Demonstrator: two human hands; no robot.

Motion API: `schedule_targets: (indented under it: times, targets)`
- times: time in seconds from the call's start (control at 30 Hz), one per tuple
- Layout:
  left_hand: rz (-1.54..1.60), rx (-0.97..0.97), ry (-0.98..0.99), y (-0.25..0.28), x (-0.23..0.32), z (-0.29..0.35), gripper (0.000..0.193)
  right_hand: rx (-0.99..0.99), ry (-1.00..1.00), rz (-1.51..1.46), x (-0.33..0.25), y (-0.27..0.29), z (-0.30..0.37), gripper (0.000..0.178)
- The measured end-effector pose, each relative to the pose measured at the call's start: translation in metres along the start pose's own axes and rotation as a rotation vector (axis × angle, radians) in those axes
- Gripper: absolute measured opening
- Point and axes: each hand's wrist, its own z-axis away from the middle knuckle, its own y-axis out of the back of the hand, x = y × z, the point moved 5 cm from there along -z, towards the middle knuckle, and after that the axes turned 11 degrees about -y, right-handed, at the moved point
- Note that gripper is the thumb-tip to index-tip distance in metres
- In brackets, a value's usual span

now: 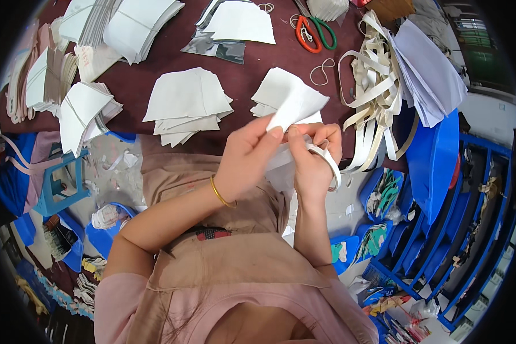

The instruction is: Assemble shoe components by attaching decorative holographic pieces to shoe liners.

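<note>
My left hand (247, 157) and my right hand (314, 160) meet above the near edge of a dark maroon table (155, 74). Both pinch a white cut fabric piece (292, 100) that stands up from my fingers. A cream strap (330, 163) loops around my right hand. A gold bangle (219, 194) sits on my left wrist.
Stacks of white cut pieces (186, 106) cover the table. Orange and green scissors (315, 31) and a rubber band (322, 70) lie at the back. A bundle of cream straps (375, 92) and pale blue fabric (430, 74) lie right. Blue bins (436, 166) and a blue stool (60, 183) stand below.
</note>
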Motion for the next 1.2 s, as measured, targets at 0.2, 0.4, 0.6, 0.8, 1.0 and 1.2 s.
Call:
schedule_targets:
  times: [0.2,0.4,0.6,0.8,1.0,1.2]
  targets:
    - [0.253,0.082,0.106,0.005,-0.003,-0.007,0.03,-0.083,-0.033,-0.159,0.001,0.002,-0.001,0.026]
    - [0.112,-0.009,0.168,0.013,0.01,-0.019,0.042,-0.192,0.236,0.491,-0.027,-0.003,0.005,0.022]
    - [0.077,-0.052,0.145,0.007,0.005,-0.019,0.066,-0.106,0.316,0.535,-0.029,-0.004,-0.002,0.016]
    - [-0.141,-0.156,0.071,0.012,-0.002,-0.024,0.064,-0.002,0.43,0.75,-0.031,-0.007,-0.002,0.023]
    - [-0.185,-0.271,0.239,0.01,0.015,-0.025,0.043,-0.074,0.528,0.788,-0.034,-0.005,-0.003,0.029]
    - [0.134,0.002,0.279,0.014,0.005,-0.031,0.023,-0.201,0.679,0.817,-0.041,-0.01,0.002,0.021]
